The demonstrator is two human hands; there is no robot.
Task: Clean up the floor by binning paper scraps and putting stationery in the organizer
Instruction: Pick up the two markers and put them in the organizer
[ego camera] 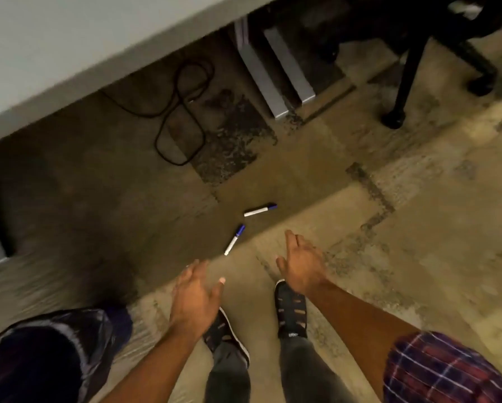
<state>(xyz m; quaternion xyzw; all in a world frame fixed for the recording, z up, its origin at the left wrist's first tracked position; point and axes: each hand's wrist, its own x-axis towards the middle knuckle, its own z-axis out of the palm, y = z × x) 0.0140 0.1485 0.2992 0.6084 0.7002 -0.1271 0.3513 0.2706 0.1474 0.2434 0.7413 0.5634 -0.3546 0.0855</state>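
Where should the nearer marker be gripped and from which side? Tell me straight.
Pinch the nearer marker at mid-barrel from above, fingers either side of its white body. It lies flat on the floor, angled with its blue cap away, clear of the other marker. The left hand, open and empty, is closest.

Two white blue-capped markers, one (260, 210) and another (234, 239), are laid flat on carpet floor (418, 228), close together, angled.

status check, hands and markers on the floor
Left hand open, empty. Right hand open, empty. Two white blue-capped markers on carpet, untouched. Nothing blocking.
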